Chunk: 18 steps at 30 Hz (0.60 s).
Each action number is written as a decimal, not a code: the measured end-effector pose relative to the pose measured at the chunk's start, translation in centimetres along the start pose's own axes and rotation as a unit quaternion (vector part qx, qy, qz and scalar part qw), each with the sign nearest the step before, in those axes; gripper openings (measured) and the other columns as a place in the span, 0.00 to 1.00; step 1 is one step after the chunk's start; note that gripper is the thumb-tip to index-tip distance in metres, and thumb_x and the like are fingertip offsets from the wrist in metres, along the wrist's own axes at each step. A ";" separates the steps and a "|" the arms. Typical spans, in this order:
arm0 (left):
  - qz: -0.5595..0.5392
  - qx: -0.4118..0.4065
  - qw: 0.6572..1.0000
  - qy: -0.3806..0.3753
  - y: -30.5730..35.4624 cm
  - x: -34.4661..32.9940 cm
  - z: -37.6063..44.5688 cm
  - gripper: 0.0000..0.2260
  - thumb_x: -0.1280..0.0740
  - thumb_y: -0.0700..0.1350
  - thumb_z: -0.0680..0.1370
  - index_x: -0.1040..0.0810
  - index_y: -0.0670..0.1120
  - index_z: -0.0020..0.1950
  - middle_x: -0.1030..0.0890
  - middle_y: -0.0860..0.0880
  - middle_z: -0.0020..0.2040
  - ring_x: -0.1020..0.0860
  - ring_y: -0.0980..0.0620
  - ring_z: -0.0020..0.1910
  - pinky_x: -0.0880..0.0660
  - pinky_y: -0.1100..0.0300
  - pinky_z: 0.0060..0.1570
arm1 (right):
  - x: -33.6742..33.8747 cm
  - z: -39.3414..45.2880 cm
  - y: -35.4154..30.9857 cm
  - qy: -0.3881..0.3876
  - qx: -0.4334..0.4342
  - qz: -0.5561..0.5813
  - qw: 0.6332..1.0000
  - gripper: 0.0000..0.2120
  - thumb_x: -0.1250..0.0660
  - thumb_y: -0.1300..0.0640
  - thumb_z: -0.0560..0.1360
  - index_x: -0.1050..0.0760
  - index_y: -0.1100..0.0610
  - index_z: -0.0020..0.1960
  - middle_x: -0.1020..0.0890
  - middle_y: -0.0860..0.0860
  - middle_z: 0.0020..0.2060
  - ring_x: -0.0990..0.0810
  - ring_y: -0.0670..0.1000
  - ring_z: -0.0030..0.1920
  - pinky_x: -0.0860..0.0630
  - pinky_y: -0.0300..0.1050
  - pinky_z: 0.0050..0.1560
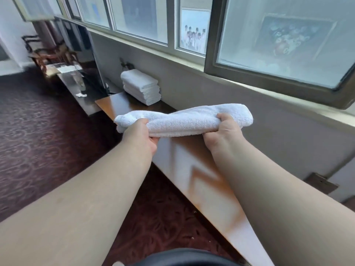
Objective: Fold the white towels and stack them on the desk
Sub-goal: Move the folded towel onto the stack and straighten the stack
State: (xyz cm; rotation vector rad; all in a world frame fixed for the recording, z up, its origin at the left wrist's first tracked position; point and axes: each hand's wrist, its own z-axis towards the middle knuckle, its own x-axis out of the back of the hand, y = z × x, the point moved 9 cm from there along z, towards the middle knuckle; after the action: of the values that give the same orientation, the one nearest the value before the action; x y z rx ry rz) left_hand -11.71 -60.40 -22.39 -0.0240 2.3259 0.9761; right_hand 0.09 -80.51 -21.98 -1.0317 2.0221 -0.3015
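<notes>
Folded white towel (184, 120) held above the wooden desk (194, 169), left hand (141, 136) gripping its left end, right hand (223, 132) gripping its right end, stack of folded towels (142, 87) at the desk's far end under the window (278, 41), no readable writing

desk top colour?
Glossy orange-brown wood, washed pale by window glare; the desk shows best in the head view.

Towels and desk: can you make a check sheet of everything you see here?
Surface: long wooden desk under the windows, shiny with glare.
Job's things: folded towel held in the air; stack of folded towels at the desk's far end.
Clutter: nothing seen.
Hands: left hand and right hand each grip one end of the folded towel.
Cables: too blurred to tell.
Surroundings: windows above, patterned carpet below.
</notes>
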 end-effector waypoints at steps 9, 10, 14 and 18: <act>-0.037 -0.057 0.997 0.043 16.7 10.0 7.4 0.13 0.30 0.39 0.76 0.27 0.44 0.58 0.17 0.44 0.47 0.15 0.45 0.41 0.17 0.50 0.40 | -15.2 -1.3 16.1 -0.063 -0.053 -0.007 0.997 0.17 0.27 0.62 0.68 0.22 0.59 0.56 0.16 0.60 0.50 0.16 0.63 0.48 0.20 0.62 0.55; -0.036 -0.060 0.996 0.046 18.7 11.0 8.4 0.11 0.29 0.38 0.75 0.26 0.44 0.56 0.17 0.44 0.45 0.15 0.46 0.39 0.17 0.51 0.38 | -17.0 -1.4 18.0 -0.066 -0.059 -0.005 0.996 0.17 0.27 0.62 0.68 0.22 0.59 0.56 0.16 0.60 0.50 0.16 0.63 0.49 0.21 0.62 0.56; -0.022 -0.077 0.996 0.042 27.0 13.8 12.7 0.11 0.28 0.38 0.73 0.24 0.44 0.53 0.16 0.44 0.46 0.15 0.47 0.34 0.17 0.51 0.38 | -23.9 -1.3 24.5 -0.086 -0.066 0.002 0.994 0.13 0.26 0.63 0.69 0.21 0.59 0.53 0.16 0.59 0.50 0.15 0.62 0.48 0.20 0.60 0.55; -0.013 -0.094 0.994 0.052 33.9 16.3 16.2 0.11 0.27 0.40 0.74 0.24 0.45 0.54 0.16 0.44 0.48 0.15 0.46 0.34 0.17 0.51 0.41 | -30.7 -1.9 29.9 -0.113 -0.074 0.011 0.991 0.12 0.28 0.64 0.70 0.22 0.59 0.53 0.16 0.60 0.48 0.15 0.62 0.45 0.18 0.62 0.50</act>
State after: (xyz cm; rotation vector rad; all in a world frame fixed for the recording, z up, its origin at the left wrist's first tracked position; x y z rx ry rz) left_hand -24.62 -21.72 -18.28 -0.1855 2.3126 1.2039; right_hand -8.31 -38.52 -19.32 -1.0818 1.8695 -0.0189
